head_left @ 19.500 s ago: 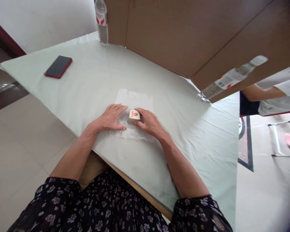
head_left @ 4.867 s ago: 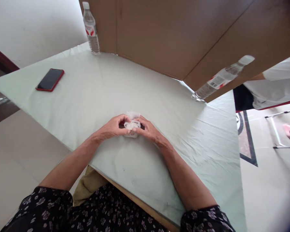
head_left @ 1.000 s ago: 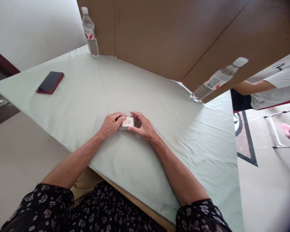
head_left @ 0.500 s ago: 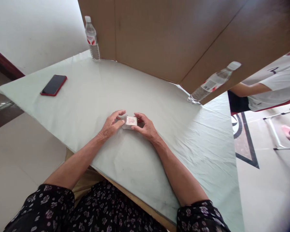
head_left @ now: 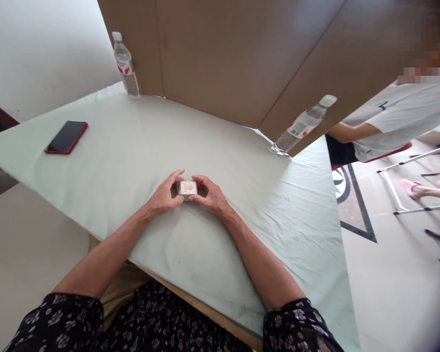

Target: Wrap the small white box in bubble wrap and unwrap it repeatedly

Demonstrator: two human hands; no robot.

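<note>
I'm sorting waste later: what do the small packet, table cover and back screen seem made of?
Small packet, pinched between left hand and right hand: likely printed card, perhaps under shiny clear film. Table cover: thin matt pale sheet, creased; cloth or plastic. Back screen: matt brown cardboard, with fold lines.

The small box shows only its top face. Both ends sit under the fingers of the left hand & right hand, which pinch it. Its print is too small to read (a reddish mark, no more). Whether a clear wrap covers it can't be told. Labels on the far bottle & near bottle are illegible. The cardboard screen is cut off by the top edge. Another person, at right, is partly behind the screen, cut by the frame edge, upper part pixelated. The desk runs out at the bottom edge. The bottom-right corner is dark & blurred.
</note>
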